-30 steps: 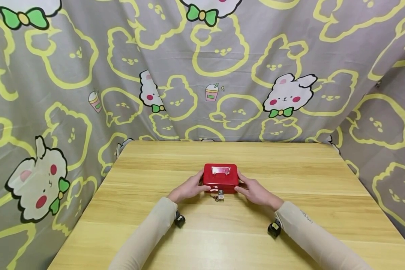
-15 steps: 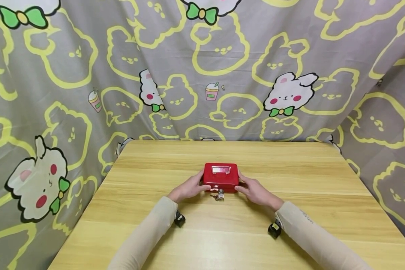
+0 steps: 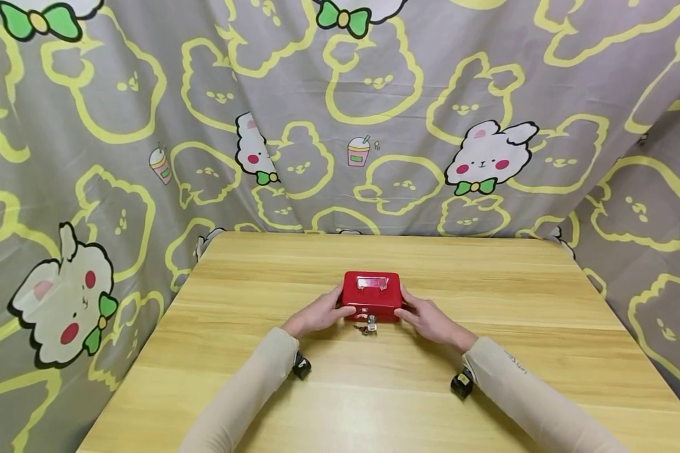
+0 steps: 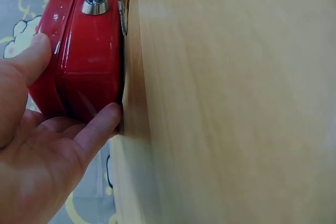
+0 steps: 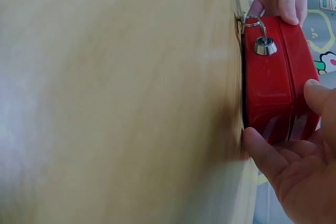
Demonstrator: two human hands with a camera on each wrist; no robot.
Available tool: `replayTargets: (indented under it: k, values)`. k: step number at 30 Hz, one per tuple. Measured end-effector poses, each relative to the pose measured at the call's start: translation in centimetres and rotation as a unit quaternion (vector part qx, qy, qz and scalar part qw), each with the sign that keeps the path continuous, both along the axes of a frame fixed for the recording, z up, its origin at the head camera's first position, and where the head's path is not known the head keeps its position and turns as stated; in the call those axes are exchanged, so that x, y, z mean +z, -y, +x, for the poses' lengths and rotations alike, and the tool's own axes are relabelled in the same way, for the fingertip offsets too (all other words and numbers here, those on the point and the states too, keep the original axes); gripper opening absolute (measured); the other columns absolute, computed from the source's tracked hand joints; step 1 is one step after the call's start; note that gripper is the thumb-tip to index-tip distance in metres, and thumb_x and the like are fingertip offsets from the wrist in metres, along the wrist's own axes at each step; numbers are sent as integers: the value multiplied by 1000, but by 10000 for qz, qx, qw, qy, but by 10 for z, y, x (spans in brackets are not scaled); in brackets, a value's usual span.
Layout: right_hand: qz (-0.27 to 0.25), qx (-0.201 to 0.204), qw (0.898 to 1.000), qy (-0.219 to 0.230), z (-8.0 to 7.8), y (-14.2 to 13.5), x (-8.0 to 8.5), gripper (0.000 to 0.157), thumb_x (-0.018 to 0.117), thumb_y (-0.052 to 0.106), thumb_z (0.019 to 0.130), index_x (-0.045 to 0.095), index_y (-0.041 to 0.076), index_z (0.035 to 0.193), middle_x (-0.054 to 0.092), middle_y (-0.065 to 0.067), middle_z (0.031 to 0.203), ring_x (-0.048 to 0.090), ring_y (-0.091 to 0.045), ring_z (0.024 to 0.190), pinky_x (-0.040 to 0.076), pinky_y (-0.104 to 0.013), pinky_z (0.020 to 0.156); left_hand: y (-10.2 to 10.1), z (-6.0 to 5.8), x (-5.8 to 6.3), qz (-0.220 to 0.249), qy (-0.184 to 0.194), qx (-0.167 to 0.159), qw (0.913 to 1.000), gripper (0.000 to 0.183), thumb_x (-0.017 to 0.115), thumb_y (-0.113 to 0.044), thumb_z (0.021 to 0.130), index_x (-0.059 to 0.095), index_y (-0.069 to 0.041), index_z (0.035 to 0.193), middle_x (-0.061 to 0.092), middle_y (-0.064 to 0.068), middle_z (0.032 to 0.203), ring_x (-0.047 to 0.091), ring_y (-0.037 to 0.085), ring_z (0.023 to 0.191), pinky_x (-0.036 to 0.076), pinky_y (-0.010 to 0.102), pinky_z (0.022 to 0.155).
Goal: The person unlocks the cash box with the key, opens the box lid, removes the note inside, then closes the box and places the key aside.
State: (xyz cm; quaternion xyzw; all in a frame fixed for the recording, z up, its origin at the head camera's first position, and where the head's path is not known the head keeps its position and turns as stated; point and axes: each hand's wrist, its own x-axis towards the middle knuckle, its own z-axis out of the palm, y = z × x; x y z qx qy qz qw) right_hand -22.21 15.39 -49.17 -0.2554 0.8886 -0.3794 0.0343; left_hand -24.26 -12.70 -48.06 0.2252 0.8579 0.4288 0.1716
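Observation:
A red metal cash box (image 3: 372,304) stands with its lid down on the wooden table, a folded silver handle (image 3: 372,283) on top. My left hand (image 3: 319,313) holds its left end, thumb at the front edge of the lid and the other fingers along the side. At the opposite end my right hand (image 3: 433,322) grips the box the same way. In the left wrist view a silver lock (image 4: 96,6) sits in the front face with a key in it. A key ring (image 5: 254,21) hangs from that key in the right wrist view.
The wooden table (image 3: 374,390) extends around the box on all sides. A grey patterned curtain (image 3: 306,94) hangs behind the table's far edge and along both sides. Black wrist cameras (image 3: 301,367) sit under the beige sleeves (image 3: 249,393).

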Motion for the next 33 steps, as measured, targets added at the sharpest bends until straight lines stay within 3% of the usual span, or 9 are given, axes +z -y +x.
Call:
replayTargets:
  k: [7, 15, 24, 33]
  values:
    - [-10, 33, 10000, 19, 0, -1, 0, 68, 58, 22, 95, 21, -2, 148, 36, -23, 142, 39, -33, 128, 33, -46, 104, -2, -1, -1, 78, 181, -47, 9998, 71, 56, -30, 96, 17, -9, 151, 43, 7, 143, 36, 18, 132, 30, 36, 108]
    - [-438, 68, 9971, 616, 0, 6, 1, 62, 54, 16, 97, 23, -4, 147, 34, -20, 146, 37, -31, 131, 29, -43, 107, 2, -2, -3, 893, 641, 173, 9938, 70, 63, -6, 90, 23, 0, 147, 38, 17, 145, 35, 30, 133, 31, 40, 107]
    - [-205, 53, 9986, 494, 3, 6, 1, 60, 50, 14, 99, 21, -5, 147, 30, -22, 147, 31, -34, 134, 26, -46, 108, 4, 5, -2, 763, 256, 8, 9968, 68, 56, -5, 94, 18, -2, 150, 31, 14, 150, 30, 24, 136, 26, 35, 109]
    - [-71, 100, 9996, 259, 3, 2, 6, 54, 44, 18, 102, 23, -5, 146, 33, -22, 145, 36, -34, 130, 30, -47, 106, 3, 0, 0, 418, -22, -314, 9986, 65, 51, -15, 98, 15, -4, 151, 31, 13, 150, 30, 21, 136, 25, 34, 110]
